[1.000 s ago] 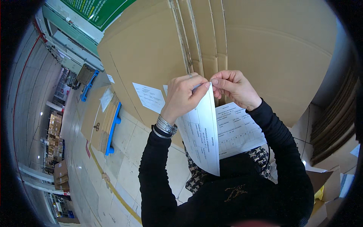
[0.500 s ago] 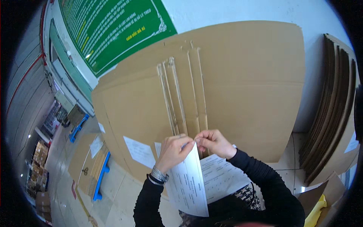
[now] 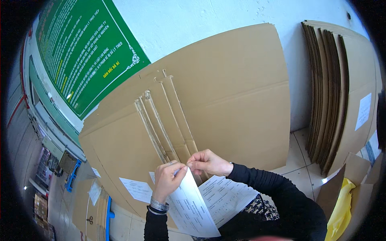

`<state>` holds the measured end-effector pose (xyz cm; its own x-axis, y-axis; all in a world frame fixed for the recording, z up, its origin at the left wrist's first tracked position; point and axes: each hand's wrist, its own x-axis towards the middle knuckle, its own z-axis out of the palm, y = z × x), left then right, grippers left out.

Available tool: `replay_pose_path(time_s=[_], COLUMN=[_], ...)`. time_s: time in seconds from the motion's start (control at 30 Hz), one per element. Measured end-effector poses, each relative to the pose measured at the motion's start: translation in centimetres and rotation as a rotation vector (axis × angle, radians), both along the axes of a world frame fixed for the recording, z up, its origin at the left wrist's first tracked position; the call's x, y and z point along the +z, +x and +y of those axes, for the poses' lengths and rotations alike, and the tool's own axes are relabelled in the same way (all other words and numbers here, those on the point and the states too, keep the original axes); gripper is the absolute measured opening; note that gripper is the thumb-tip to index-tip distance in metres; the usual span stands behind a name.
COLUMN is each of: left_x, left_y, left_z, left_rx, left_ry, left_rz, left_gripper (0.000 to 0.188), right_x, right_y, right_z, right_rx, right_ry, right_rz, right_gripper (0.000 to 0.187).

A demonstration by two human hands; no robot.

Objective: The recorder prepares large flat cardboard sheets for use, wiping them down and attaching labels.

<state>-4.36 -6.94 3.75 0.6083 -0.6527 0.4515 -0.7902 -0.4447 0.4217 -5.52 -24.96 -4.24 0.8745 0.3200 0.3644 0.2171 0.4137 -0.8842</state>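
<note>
A white printed sheet (image 3: 194, 211) hangs in front of me, its upper corner caught between the thumb and fingers of my left hand (image 3: 168, 180). My right hand (image 3: 211, 162) pinches at the same corner, fingertips touching those of the left; the exact grip there is too small to see. Behind the sheet, a second printed sheet (image 3: 227, 197) spreads below my right wrist; what supports it is hidden. Both hands are just before a leaning stack of large flat cardboard sheets (image 3: 237, 100), with narrow upright cardboard flaps (image 3: 177, 108) in its middle.
At the right, more flattened cardboard (image 3: 325, 92) leans on the wall. Below it stands an open carton (image 3: 356, 172) holding yellow material (image 3: 339, 213). Lower left, scissors (image 3: 89, 219) lie on a cardboard pile (image 3: 82, 201) on a blue pallet (image 3: 108, 215). A green sign (image 3: 90, 52) covers the wall.
My view has turned, so the cardboard and sign sit further left and the right-hand stack shows more. Both hands stay together at the sheet's corner.
</note>
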Motion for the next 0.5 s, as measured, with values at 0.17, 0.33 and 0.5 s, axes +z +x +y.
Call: replay_pose_path(time_s=[0.17,0.33,0.5], left_x=[-0.3,-0.1,-0.4], left_y=[1.2,1.6,1.2], left_z=[-0.3,-1.1,-0.5], left_rx=[-0.063,-0.041,-0.023], left_ry=[0.019,0.014,-0.005], left_rz=[-0.077,-0.046,0.018], left_gripper=[0.014,0.014,0.013], right_x=[-0.1,1.0,0.5], right_y=[0.4,-0.2,-0.1], right_z=[-0.4,-0.9,-0.5], right_rx=[-0.071,-0.137,-0.074], right_ry=[-0.027,-0.023,0.04], right_rz=[0.019,0.002,0.013], right_gripper=[0.011,0.014,0.016])
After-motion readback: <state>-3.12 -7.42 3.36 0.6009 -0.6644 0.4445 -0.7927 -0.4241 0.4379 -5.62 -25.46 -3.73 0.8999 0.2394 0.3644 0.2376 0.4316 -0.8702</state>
